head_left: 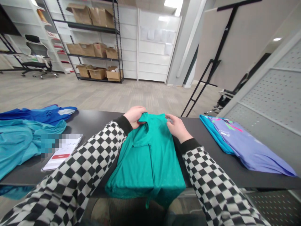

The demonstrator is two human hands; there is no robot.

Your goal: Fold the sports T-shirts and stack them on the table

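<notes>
A teal-green garment [145, 160] lies folded lengthwise on the black table [98, 125], with its end hanging over the near edge. My left hand [134, 116] pinches the far collar end of the garment. My right hand [178, 128] grips the opposite corner of that end, and the cloth between my hands is bunched. Both of my sleeves are black-and-white checkered with black cuffs.
To the left lie loose blue and turquoise garments [23, 138] and a phone [61, 153], its screen partly blurred. A folded lavender garment [249, 147] lies on the right. Behind the table stand metal shelves [94, 53] holding cardboard boxes, and an office chair [37, 56].
</notes>
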